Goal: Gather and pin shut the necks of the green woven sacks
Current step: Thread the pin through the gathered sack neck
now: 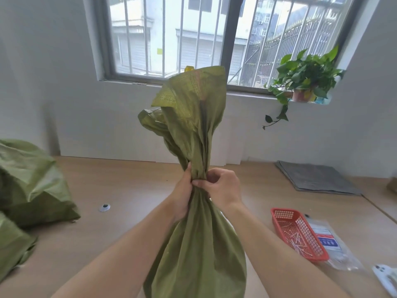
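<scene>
Green woven sack [199, 244]: we clamp its gathered neck with our left hand [182, 190] and right hand [221, 186]. Whether a pin is in, we cannot tell.

- The sack [193, 244] is olive green; its flared top shows a fine woven grid, lighter yellow-green where daylight comes through.
- More sacks [28, 186] at the left are the same dull green.
- The basket [298, 233] is red-orange mesh holding pale, whitish pins [294, 236].
- The packet [328, 241] beside it is clear plastic with a white, red and blue label.
- The tabletop [129, 190] is light tan wood-tone.
- The folded mat [315, 177] is grey.
- The plant [305, 76] has bright green leaves in a reddish pot.
- The walls are pale grey, the window frame dark grey, with white bars.
</scene>
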The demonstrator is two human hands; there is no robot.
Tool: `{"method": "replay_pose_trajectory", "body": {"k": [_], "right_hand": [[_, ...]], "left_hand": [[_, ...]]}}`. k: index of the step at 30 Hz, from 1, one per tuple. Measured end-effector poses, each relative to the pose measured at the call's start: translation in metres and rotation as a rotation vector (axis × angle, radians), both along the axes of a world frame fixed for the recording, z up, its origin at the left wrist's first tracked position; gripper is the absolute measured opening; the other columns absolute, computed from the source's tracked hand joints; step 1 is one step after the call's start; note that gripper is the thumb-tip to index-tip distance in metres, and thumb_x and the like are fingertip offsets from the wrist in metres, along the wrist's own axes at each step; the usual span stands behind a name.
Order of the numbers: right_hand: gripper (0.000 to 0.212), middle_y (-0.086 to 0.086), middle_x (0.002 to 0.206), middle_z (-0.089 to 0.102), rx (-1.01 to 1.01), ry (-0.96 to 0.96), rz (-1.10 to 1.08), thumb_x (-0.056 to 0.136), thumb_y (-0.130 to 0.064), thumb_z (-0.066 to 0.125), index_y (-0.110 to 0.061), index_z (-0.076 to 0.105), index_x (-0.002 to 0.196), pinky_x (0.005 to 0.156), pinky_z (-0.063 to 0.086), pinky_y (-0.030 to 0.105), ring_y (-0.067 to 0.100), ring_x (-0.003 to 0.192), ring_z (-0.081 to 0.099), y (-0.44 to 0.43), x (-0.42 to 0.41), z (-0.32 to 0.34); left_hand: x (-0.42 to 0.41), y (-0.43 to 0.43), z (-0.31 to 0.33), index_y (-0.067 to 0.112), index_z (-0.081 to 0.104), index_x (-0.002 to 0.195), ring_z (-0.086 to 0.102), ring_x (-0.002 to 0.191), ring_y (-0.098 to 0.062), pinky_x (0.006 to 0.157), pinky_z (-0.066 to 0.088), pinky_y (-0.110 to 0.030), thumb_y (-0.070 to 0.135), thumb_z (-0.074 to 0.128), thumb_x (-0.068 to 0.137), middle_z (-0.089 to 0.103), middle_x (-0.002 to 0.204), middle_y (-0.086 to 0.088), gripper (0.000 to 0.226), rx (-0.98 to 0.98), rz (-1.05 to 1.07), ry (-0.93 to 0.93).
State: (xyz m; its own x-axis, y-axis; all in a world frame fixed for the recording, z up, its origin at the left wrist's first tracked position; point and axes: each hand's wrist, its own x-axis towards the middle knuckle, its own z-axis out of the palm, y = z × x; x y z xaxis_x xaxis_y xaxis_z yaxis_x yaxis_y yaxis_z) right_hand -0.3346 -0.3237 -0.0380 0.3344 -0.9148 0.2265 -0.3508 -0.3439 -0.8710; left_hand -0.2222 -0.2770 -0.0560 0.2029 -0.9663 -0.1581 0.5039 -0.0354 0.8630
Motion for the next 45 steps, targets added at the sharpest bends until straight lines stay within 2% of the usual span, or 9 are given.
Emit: {"method": "replay_pose_trajectory", "body": {"k": [4,8,11,16,21,26,29,36,45], "right_hand": [[0.018,-0.015,0.071,0.07,-0.033,0.021,-0.129,0.076,-0.031,0.091,-0.026,0.074,0.075,0.061,0.043,0.017,0.005,0.072,0.066,-0.003,-0.004,-0.003],[0.017,-0.013,0.073,0.073,-0.002,-0.009,-0.199,0.076,-0.034,0.091,-0.022,0.079,0.08,0.069,0.053,0.024,0.01,0.076,0.07,-0.009,-0.006,-0.004],[0.02,-0.014,0.074,0.073,0.035,-0.011,-0.233,0.074,-0.039,0.091,-0.023,0.08,0.079,0.07,0.052,0.026,0.009,0.077,0.07,-0.011,-0.008,-0.002],[0.025,-0.015,0.073,0.071,0.075,-0.039,-0.285,0.068,-0.04,0.095,-0.026,0.075,0.073,0.062,0.047,0.023,0.006,0.074,0.068,-0.014,-0.01,-0.001],[0.023,-0.01,0.075,0.075,0.125,-0.073,-0.274,0.068,-0.036,0.096,-0.023,0.079,0.074,0.068,0.052,0.028,0.013,0.076,0.071,-0.023,-0.013,-0.006],[0.014,-0.001,0.082,0.08,0.266,-0.203,-0.074,0.085,-0.006,0.08,-0.019,0.083,0.082,0.084,0.064,0.045,0.026,0.083,0.078,-0.031,-0.01,-0.015],[0.021,-0.002,0.085,0.081,0.233,-0.223,-0.01,0.091,0.0,0.072,-0.018,0.083,0.089,0.082,0.063,0.038,0.019,0.083,0.076,-0.032,-0.014,-0.016],[0.008,0.005,0.076,0.079,0.225,-0.331,0.006,0.084,-0.011,0.086,-0.017,0.082,0.079,0.071,0.065,0.037,0.021,0.07,0.073,-0.024,-0.02,-0.008],[0.011,0.005,0.087,0.08,0.336,-0.469,0.156,0.094,0.003,0.07,-0.002,0.079,0.095,0.075,0.062,0.023,0.015,0.083,0.078,-0.021,-0.021,-0.012]], "left_hand": [[-0.014,-0.003,-0.008,-0.001,0.066,0.131,0.067,0.12,-0.037,0.103,0.056,-0.047,0.049,0.032,0.105,0.068,0.13,-0.025,0.066,-0.064,0.052,0.127],[-0.022,-0.003,-0.019,0.003,0.076,0.108,0.073,0.099,-0.026,0.081,0.062,-0.04,0.027,0.054,0.105,0.075,0.112,-0.015,0.032,-0.082,0.351,0.114],[-0.024,-0.002,-0.026,0.002,0.078,0.106,0.076,0.101,-0.03,0.089,0.061,-0.04,0.012,0.071,0.098,0.079,0.108,-0.015,0.014,-0.156,0.546,0.081],[-0.023,0.0,-0.036,0.016,0.083,0.087,0.075,0.091,-0.025,0.085,0.062,-0.036,0.004,0.084,0.084,0.077,0.093,-0.001,0.012,-0.208,0.725,-0.461],[-0.011,-0.004,-0.038,0.017,0.083,0.083,0.071,0.092,-0.008,0.085,0.059,-0.025,0.001,0.086,0.079,0.069,0.098,0.016,0.017,-0.38,0.589,-0.774],[0.003,-0.006,-0.028,0.029,0.084,0.08,0.064,0.113,0.003,0.097,0.055,-0.021,-0.001,0.082,0.084,0.059,0.127,0.011,0.03,-0.342,0.447,-0.763],[0.005,-0.005,-0.02,0.02,0.083,0.09,0.065,0.111,0.003,0.094,0.05,-0.009,0.002,0.076,0.09,0.057,0.131,0.006,0.019,-0.3,0.368,-0.836],[0.013,-0.003,-0.008,0.007,0.084,0.09,0.077,0.098,-0.029,0.101,0.058,-0.047,0.0,0.084,0.081,0.081,0.095,-0.01,0.012,-0.191,0.22,-0.642],[0.016,-0.006,-0.001,0.013,0.084,0.077,0.076,0.092,-0.03,0.093,0.06,-0.053,0.012,0.09,0.077,0.081,0.086,-0.007,0.006,-0.024,0.279,-0.655]]}}
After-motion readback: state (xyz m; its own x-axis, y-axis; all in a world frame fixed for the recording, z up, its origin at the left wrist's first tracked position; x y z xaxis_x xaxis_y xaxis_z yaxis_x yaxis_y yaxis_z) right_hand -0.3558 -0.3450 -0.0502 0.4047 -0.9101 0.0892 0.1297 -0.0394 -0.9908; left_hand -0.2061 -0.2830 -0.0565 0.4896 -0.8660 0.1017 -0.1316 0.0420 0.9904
